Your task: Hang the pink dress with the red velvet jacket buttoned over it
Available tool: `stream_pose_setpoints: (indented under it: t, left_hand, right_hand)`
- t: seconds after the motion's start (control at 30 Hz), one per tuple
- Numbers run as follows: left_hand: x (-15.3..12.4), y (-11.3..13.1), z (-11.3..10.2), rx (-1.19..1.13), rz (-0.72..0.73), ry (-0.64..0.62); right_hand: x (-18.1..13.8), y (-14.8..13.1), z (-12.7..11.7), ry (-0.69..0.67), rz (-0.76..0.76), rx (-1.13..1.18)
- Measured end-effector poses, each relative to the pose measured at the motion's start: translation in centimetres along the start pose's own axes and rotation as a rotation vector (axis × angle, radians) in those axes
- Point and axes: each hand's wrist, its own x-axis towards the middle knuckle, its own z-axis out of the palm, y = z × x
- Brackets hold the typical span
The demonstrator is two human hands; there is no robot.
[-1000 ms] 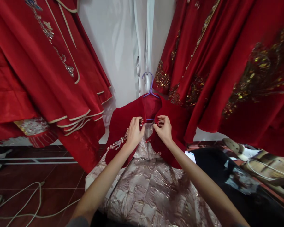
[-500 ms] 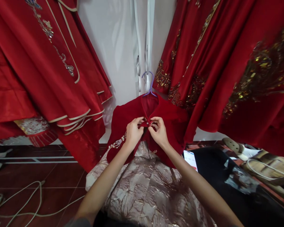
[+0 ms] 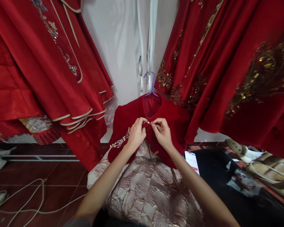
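A red jacket [image 3: 127,113] on a purple hanger [image 3: 153,85] lies over the shiny patterned skirt fabric [image 3: 153,189] in front of me. At the bottom of its neck opening, my left hand [image 3: 137,130] pinches the left front edge beside a small pearl-like fastening [image 3: 148,122]. My right hand [image 3: 162,132] pinches the opposite front edge by the same fastening. The fingertips are close together, and the exact parts between them are too small to make out. Beaded trim [image 3: 120,141] runs along the jacket beside my left hand.
Red garments with pale piping [image 3: 68,78] hang at left; red garments with gold sequins [image 3: 217,78] hang at right. A phone [image 3: 192,162] lies on a black surface [image 3: 210,186] near a clog [image 3: 236,148]. A pale cable [image 3: 41,195] loops over the tiled floor.
The fingertips of both hands have drawn slightly apart at the neck fastening, and the pearl shows more clearly. The whole view has shifted a little.
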Motion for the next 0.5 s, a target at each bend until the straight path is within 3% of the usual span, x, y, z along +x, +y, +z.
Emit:
stream_pose_setpoints:
  t: [0.5]
  left_hand:
    - [1.8,0.8,-1.7,-0.029,0.118,-0.129]
  right_hand:
    - [0.7,-1.3,-1.0,-0.039,-0.031,-0.141]
